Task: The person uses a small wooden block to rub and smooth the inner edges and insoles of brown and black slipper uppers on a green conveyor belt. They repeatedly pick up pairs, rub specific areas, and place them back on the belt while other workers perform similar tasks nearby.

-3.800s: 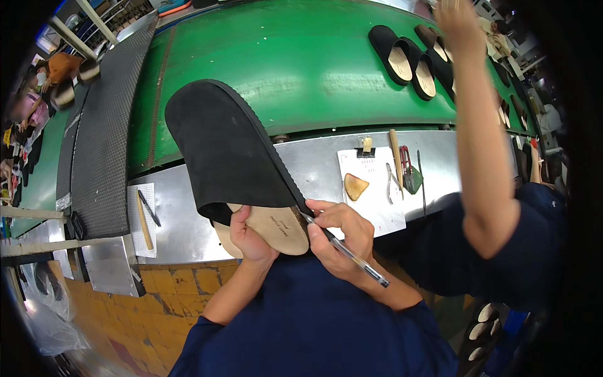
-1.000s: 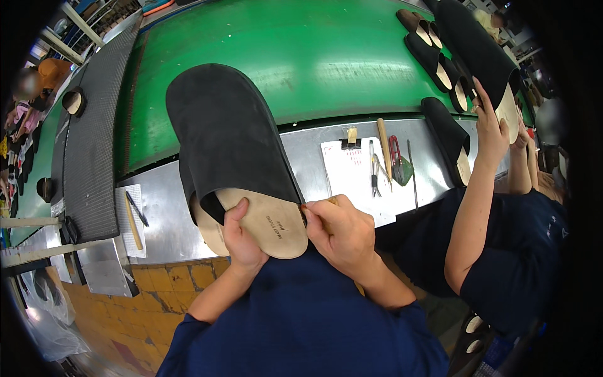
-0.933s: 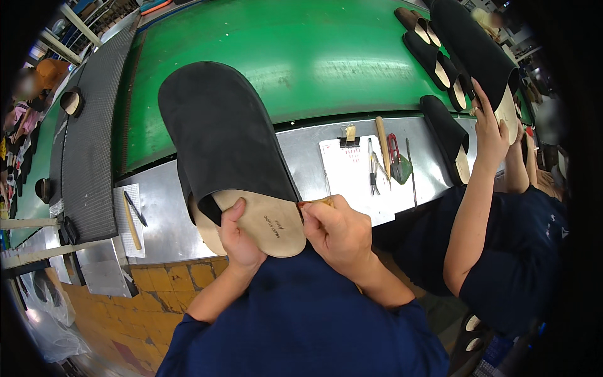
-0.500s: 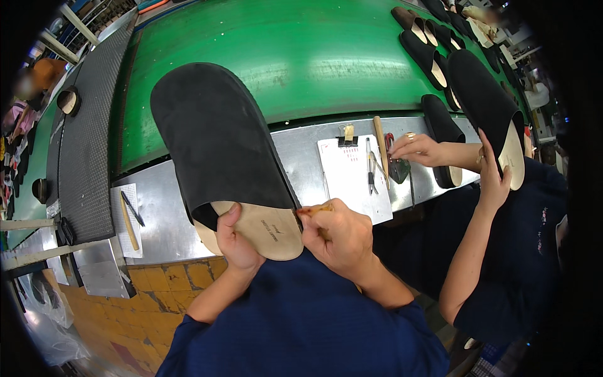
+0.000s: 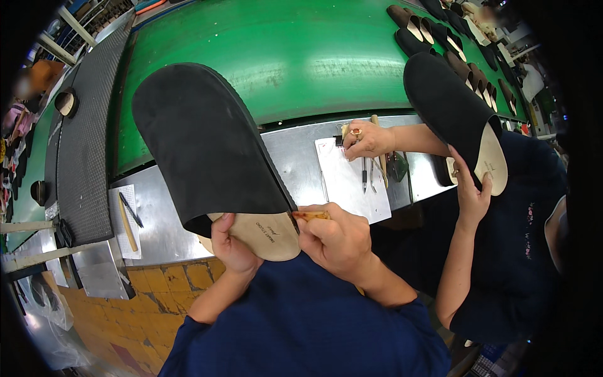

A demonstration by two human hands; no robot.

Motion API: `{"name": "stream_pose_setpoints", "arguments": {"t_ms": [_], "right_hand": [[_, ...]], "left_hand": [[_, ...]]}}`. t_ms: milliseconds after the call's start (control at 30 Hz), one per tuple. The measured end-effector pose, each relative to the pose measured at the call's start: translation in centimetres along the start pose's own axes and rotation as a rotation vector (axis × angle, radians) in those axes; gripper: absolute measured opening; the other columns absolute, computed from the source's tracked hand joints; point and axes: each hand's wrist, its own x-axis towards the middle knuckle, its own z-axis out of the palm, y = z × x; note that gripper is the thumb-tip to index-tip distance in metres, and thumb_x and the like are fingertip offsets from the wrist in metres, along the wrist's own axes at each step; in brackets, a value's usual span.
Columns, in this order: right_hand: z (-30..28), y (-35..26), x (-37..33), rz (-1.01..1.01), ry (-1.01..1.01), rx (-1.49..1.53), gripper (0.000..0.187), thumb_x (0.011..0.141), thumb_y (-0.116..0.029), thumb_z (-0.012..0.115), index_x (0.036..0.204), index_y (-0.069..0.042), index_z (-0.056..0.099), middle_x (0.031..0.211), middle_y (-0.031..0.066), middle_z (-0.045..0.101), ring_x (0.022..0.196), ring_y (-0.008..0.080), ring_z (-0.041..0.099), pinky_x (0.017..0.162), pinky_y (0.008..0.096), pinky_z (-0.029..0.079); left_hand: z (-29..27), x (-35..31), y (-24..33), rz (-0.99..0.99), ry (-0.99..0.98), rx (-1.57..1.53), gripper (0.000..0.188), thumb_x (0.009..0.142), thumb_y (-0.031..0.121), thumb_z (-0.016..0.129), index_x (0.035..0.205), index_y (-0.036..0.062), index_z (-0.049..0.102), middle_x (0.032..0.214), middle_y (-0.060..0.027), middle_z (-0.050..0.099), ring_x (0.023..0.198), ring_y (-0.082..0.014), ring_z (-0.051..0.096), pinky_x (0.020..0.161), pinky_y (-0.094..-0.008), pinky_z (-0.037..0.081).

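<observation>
A large black slip-on mule [image 5: 196, 141] with a beige insole is in front of me, toe pointing away. My left hand [image 5: 235, 246] grips it at the heel end, thumb on the insole beside the edge of the upper. My right hand [image 5: 339, 240] is closed around a short amber-coloured stick [image 5: 312, 215] with a reddish-brown end. The stick's end meets the right edge of the mule where the upper joins the sole. Behind the mule, part of another beige insole [image 5: 205, 244] shows.
A metal ledge [image 5: 295, 147] runs along a green conveyor belt [image 5: 314, 56]. A clipboard with paper [image 5: 345, 195], pens and tools lies on it. At right a co-worker holds another black mule [image 5: 446, 94], one hand over the clipboard. At left lie a wooden stick [image 5: 127, 223] and pen.
The mule in my left hand has shifted slightly left, my right hand staying at its edge. The co-worker's far hand has moved left to the clipboard, and their mule has moved left.
</observation>
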Motion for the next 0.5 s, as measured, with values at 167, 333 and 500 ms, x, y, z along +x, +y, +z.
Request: {"name": "stream_pose_setpoints", "arguments": {"t_ms": [167,333,500], "right_hand": [[-0.01,0.01,0.82,-0.009,0.023,-0.040,0.026,0.071,-0.002,0.076,0.088,-0.006,0.057,0.071,0.0059,0.053,0.055,0.0199,0.058,0.045,0.0310,0.046],[-0.36,-0.05,0.54,0.000,-0.015,-0.008,0.025,0.072,-0.003,0.076,0.087,-0.007,0.056,0.071,0.0058,0.053,0.054,0.0189,0.057,0.045,0.0314,0.046],[-0.26,-0.10,0.36,-0.033,-0.009,-0.022,0.024,0.073,-0.004,0.076,0.089,-0.007,0.058,0.073,0.0057,0.055,0.054,0.0190,0.058,0.046,0.0313,0.047]], "left_hand": [[-0.15,-0.25,-0.29,-0.012,0.005,-0.022,0.039,0.091,0.026,0.045,0.121,0.0043,0.057,0.117,-0.0107,0.065,0.108,-0.0262,0.064,0.096,-0.0383,0.049],[0.06,-0.17,-0.13,0.003,0.013,-0.005,0.038,0.091,0.026,0.045,0.120,0.0048,0.057,0.116,-0.0103,0.065,0.106,-0.0261,0.064,0.096,-0.0382,0.050],[-0.09,-0.13,0.07,0.015,-0.007,-0.002,0.038,0.091,0.026,0.045,0.120,0.0052,0.057,0.116,-0.0095,0.065,0.106,-0.0260,0.064,0.096,-0.0384,0.050]]}}
